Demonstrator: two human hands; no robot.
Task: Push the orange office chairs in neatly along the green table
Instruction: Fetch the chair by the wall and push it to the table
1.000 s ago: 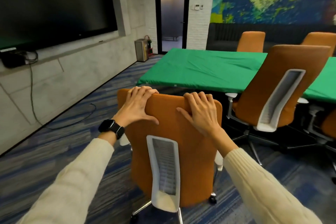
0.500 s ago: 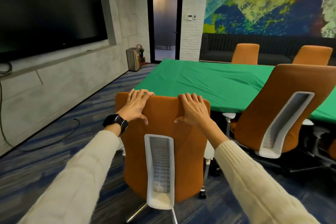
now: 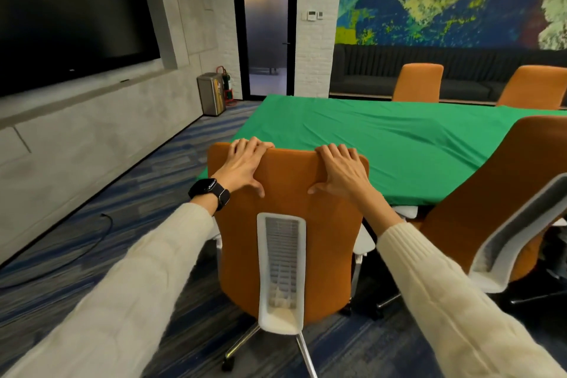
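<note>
An orange office chair (image 3: 288,193) with a white spine stands right in front of me, its back facing me, at the near left corner of the green table (image 3: 383,144). My left hand (image 3: 245,163) and my right hand (image 3: 340,172) both grip the top edge of its backrest, fingers curled over the rim. A second orange chair (image 3: 478,209) stands to the right, angled at the table's near edge. Two more orange chairs (image 3: 418,81) (image 3: 534,86) sit along the far side.
A large dark screen (image 3: 70,15) hangs on the left wall, with a black cable (image 3: 92,242) on the carpet below. A metal bin (image 3: 211,92) stands beside the glass door (image 3: 265,18). A dark sofa (image 3: 368,70) runs along the back wall.
The chair has rolled forward toward the table with both hands on its back. The table and far chairs look closer and lower in view.
</note>
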